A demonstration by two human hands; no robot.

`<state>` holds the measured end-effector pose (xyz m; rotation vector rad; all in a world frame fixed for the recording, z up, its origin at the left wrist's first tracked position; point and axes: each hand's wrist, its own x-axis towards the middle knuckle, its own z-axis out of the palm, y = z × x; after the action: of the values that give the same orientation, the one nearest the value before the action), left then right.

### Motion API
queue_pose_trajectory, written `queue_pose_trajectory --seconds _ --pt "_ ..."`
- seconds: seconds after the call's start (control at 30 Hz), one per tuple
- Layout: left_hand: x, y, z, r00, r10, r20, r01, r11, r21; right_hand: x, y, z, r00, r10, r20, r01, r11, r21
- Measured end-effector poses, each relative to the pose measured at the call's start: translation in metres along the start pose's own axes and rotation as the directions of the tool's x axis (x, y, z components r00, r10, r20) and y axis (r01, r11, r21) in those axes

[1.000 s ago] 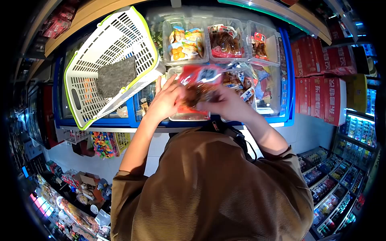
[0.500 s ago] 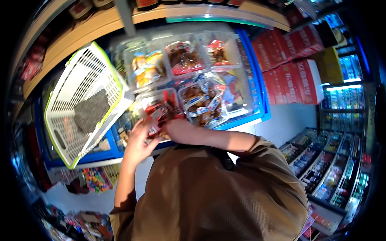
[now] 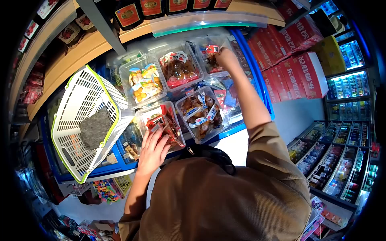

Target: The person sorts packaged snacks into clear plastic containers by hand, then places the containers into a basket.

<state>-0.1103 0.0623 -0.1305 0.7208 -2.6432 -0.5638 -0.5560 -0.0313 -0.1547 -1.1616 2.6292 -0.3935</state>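
My left hand (image 3: 152, 152) lies with fingers stretched out over red snack packets (image 3: 164, 120) in the near clear plastic bin (image 3: 180, 136). Up at the far right, my right hand (image 3: 228, 60) reaches into another clear bin (image 3: 198, 43) of red-labelled brown snack packets (image 3: 210, 50). Its fingers are curled down at the packets, and their tips are hidden. Between the hands stand a bin of brown packets with blue-and-white labels (image 3: 201, 110) and a bin of dark vacuum packs (image 3: 177, 66). Yellow-and-white packets (image 3: 141, 82) fill the bin at the far left.
A white basket with a green rim (image 3: 74, 120) lies tilted on the blue-edged freezer (image 3: 263, 94), with a dark grey cloth-like piece (image 3: 96, 127) inside. Red boxes (image 3: 297, 76) are stacked at the right. Bottles (image 3: 152, 6) line the wooden shelf behind.
My right hand has left the near bin of red packets and moved up and right to the far right bin. My left hand has loosened and now lies spread on the red packets.
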Motion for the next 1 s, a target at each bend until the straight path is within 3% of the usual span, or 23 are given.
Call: queue_pose_trajectory --seconds 0.1,0.13,0.23,0.27,0.37,0.47,0.57,0.67,0.77,0.87,0.97,1.0 --pt "-0.008 0.001 -0.005 0.992 -0.112 -0.058 0.111 0.994 -0.015 0.045 0.04 0.056 0.98 -0.125 0.154 0.137 0.988 -0.071" --pt "-0.011 0.001 -0.007 0.987 -0.136 -0.084 0.136 0.991 -0.008 0.058 0.046 0.07 0.929 -0.13 0.347 0.136 0.991 0.009" --pt "-0.024 0.0 -0.009 0.949 -0.258 -0.181 0.263 0.965 0.003 0.049 0.039 0.095 0.98 0.07 0.186 -0.047 0.991 -0.124" --pt "-0.027 -0.002 -0.01 0.943 -0.266 -0.201 0.271 0.963 -0.004 0.046 0.035 0.096 0.988 0.048 0.147 -0.009 0.966 -0.26" --pt "-0.036 -0.001 -0.011 0.899 -0.378 -0.221 0.382 0.924 -0.026 0.058 0.045 0.107 1.0 0.007 -0.012 -0.008 0.995 -0.095" --pt "-0.042 -0.004 -0.01 0.885 -0.412 -0.218 0.409 0.911 -0.061 0.058 0.04 0.083 0.999 0.037 -0.007 -0.037 0.999 -0.005" --pt "-0.044 -0.004 -0.012 0.884 -0.421 -0.205 0.416 0.907 -0.068 0.05 0.028 0.053 0.996 0.093 -0.017 -0.087 0.973 0.211" --pt "-0.046 -0.004 -0.016 0.875 -0.444 -0.191 0.436 0.896 -0.086 0.064 0.039 0.063 0.988 0.052 -0.147 -0.018 0.975 0.223" --pt "-0.046 -0.004 -0.02 0.872 -0.454 -0.182 0.441 0.891 -0.109 0.047 0.025 0.055 0.981 0.083 0.174 -0.092 0.995 0.048" --pt "-0.048 -0.004 -0.021 0.869 -0.463 -0.175 0.451 0.886 -0.107 0.049 0.033 0.081 0.949 0.124 0.289 -0.1 0.99 -0.098" --pt "-0.05 -0.004 -0.021 0.866 -0.465 -0.185 0.453 0.885 -0.104 0.054 0.024 0.087 0.924 0.29 0.249 -0.237 0.946 -0.222" --pt "-0.051 -0.004 -0.019 0.867 -0.458 -0.196 0.446 0.889 -0.102 0.058 0.026 0.09 0.93 0.274 0.247 -0.225 0.952 -0.208"
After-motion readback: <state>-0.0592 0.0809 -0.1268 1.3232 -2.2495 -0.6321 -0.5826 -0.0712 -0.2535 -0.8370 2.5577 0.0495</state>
